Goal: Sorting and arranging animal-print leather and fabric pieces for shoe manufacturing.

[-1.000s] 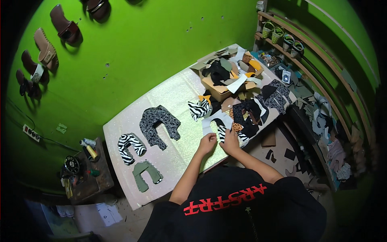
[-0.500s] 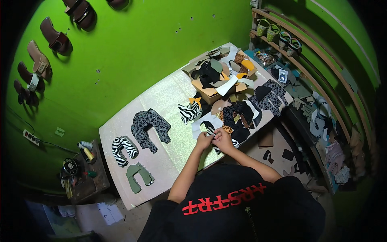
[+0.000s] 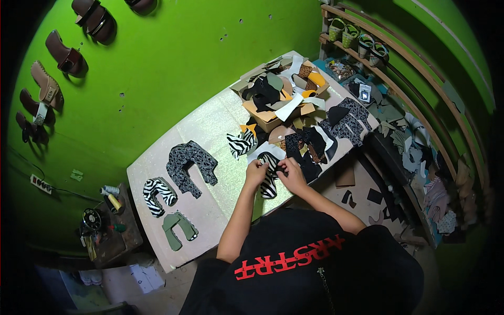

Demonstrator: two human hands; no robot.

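One zebra-striped piece (image 3: pixel 268 189), centre of frame, between left hand (image 3: pixel 255 174) and right hand (image 3: pixel 292 176); whether fingers (image 3: pixel 286 164) clamp it, can't tell. Best steadied evenly from both sides.

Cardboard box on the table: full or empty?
Full: scraps heap above the rim of the cardboard box, some hanging over its edges.

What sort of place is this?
Probably a small shoe workshop: sandals hang on the wall, cut scraps are heaped on the table, and spools stand nearby.
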